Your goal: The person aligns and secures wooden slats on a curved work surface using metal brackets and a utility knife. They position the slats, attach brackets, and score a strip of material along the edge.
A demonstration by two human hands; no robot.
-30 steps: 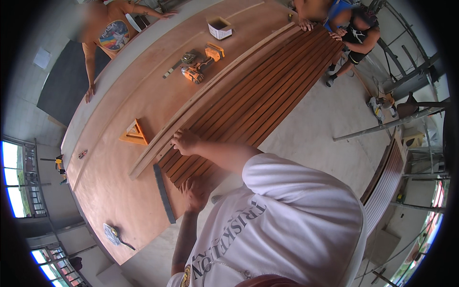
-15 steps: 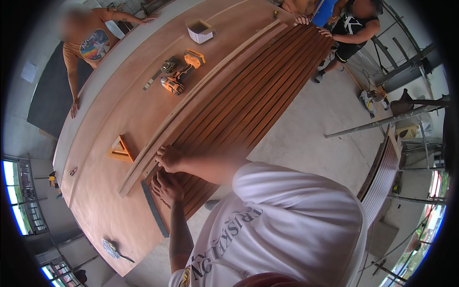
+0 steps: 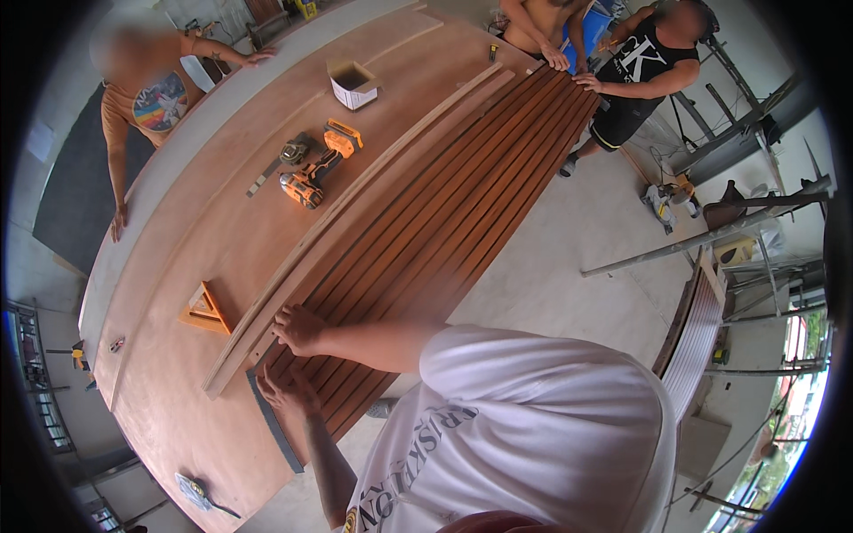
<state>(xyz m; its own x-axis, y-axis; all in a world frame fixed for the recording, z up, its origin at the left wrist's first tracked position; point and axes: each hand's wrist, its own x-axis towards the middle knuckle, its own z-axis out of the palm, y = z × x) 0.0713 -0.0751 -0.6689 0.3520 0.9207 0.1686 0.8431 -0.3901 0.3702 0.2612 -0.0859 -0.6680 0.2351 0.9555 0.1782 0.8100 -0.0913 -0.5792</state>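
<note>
My left hand loosely open, fingers spread, at near end of brown slatted panel, by a dark strip; no grip seen. My right hand just beyond, fingers half curled at panel's left edge; can't tell if it grips. Panel runs lengthwise away from me over the surface. Left of it: orange square, then drill. Far end: co-worker's hand on slats.
</note>
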